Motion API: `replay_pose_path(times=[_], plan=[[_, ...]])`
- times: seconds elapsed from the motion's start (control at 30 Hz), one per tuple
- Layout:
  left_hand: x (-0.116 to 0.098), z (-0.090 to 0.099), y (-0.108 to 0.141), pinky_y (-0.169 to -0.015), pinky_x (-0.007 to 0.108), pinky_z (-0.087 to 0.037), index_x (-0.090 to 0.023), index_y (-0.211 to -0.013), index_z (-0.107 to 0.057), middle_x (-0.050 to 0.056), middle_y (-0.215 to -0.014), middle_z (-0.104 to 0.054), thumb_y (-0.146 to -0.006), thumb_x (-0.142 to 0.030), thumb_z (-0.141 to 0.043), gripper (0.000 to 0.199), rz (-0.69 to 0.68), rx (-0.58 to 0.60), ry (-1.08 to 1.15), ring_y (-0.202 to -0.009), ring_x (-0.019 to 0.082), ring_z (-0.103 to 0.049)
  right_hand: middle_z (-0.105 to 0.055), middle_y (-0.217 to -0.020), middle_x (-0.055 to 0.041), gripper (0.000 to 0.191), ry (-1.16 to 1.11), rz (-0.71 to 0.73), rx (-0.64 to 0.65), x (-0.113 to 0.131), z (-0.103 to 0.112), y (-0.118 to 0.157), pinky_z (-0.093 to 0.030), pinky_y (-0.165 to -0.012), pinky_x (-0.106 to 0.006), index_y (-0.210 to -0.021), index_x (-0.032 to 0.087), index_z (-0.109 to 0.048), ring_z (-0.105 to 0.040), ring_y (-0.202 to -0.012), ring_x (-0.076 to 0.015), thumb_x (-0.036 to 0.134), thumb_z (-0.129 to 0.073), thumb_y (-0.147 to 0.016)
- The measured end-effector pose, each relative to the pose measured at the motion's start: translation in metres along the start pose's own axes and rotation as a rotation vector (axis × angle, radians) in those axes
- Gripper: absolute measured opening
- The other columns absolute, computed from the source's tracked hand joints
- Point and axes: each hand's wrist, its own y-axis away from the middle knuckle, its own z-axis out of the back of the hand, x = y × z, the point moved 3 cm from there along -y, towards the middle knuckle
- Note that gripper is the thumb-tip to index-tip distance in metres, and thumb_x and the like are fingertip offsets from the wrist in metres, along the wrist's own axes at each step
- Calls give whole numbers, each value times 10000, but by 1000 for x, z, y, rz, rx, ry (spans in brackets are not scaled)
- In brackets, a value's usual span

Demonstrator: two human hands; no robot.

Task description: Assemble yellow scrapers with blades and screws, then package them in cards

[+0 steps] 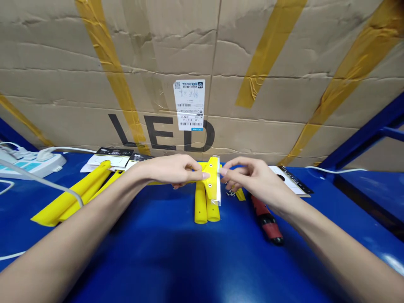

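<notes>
My left hand (176, 170) is closed around a yellow scraper-like tool, its thumb pressing on the flat tapered head (213, 179), which shows two small round holes. Along the head's right edge runs a silvery-white strip (218, 185). My right hand (249, 174) has thumb and forefinger pinched at this strip, the other fingers curled. Beneath the head, two yellow tubular handles (200, 206) lie side by side on the blue table. Small metal pieces (231, 193) and a yellow part (240, 194) lie below my right hand, partly hidden.
A red and black screwdriver-like tool (271, 227) lies right of centre. More yellow handles (75, 193) rest at left, near packaging cards (109, 159) and a white power strip (47, 164) with cables. A large cardboard box (252, 126) stands behind. Another card (292, 181) lies at right.
</notes>
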Motion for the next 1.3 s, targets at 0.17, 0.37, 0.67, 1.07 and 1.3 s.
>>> replay_pose_path(times=[0.17, 0.37, 0.67, 1.07, 1.3], plan=[[-13, -4, 1, -499, 252, -336, -185, -772, -644, -9, -565, -589, -930, -596, -488, 467, -9, -64, -185, -515, 134, -521, -785, -829, -67, 284, -308, -179, 261, -7, -12, 0, -562, -707, -255, -831, 158, -785, -699, -731, -143, 326, -918, -644], [-24, 2, 9, -917, 308, -477, -216, -1303, -609, 100, -1346, -637, -889, -338, -658, 434, -357, -390, -460, -1115, 233, -630, -737, -713, -15, 277, -414, -219, 184, -20, 1, -8, -531, -612, -185, -725, 151, -776, -638, -620, -84, 229, -959, -532], [-36, -13, 12, -1000, 319, -497, -345, -1410, -597, 48, -1641, -364, -886, 4, -471, 643, -488, -193, -515, -1230, 236, -641, -632, -573, 39, 262, -389, -217, 276, -14, 19, -8, -537, -641, -204, -644, 162, -718, -599, -575, -79, 247, -948, -552], [-21, -11, 4, -933, 315, -470, -281, -1370, -569, 70, -1332, -652, -973, -175, -533, 413, -451, -171, -121, -1111, 230, -633, -726, -732, -39, 239, -461, -310, 217, -22, 16, -13, -532, -611, -196, -722, 161, -728, -607, -579, -81, 372, -830, -770], [0, -16, -5, -529, 189, -349, -225, -1345, -444, -10, -811, -567, -946, -188, -604, 431, -176, -56, 1022, -552, 64, -441, -729, -732, -20, 40, 497, 255, 95, -10, 36, -15, -454, -631, -253, -756, 186, -713, -623, -655, -143, 171, -696, -789]])
